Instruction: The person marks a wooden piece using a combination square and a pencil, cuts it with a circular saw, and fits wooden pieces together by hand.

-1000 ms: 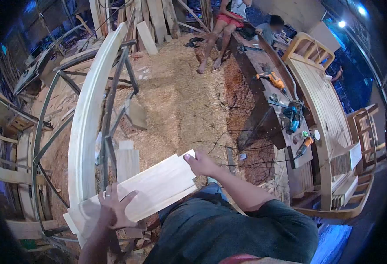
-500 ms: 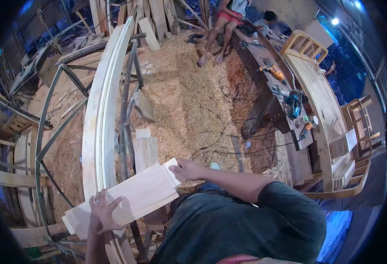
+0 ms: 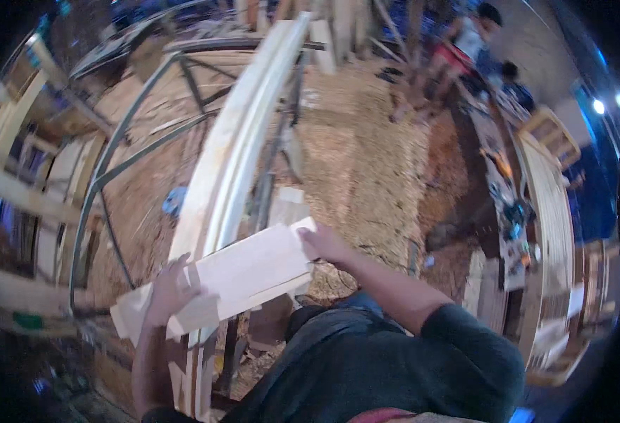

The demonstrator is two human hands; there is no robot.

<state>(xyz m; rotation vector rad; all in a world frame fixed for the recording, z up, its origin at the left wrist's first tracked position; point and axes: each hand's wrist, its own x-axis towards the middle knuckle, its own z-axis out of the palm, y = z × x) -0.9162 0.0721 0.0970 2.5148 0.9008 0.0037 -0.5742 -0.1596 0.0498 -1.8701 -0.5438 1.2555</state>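
Observation:
A pale wooden board (image 3: 253,268) with a narrower stepped end lies slantwise in front of my body, over the near part of a long grooved beam (image 3: 218,176). My right hand (image 3: 324,244) is closed around the stepped end at the board's right. Toward the other end, my left hand (image 3: 171,292) lies on the board's upper face, fingers and thumb spread apart. Motion blur softens the left fingertips. Whether the board's underside touches the beam is hidden.
A metal stand (image 3: 102,176) carries the beam. Wood shavings (image 3: 359,162) cover the floor. Power tools (image 3: 514,211) lie on a bench to the right, beside a slatted wooden frame (image 3: 546,204). Another person (image 3: 458,53) is at the far end. Timber pieces (image 3: 35,190) stand at left.
My view has swung left, so the surroundings appear shifted right. Both hands stay on the board, which looks slightly higher in view. The far person now leans forward.

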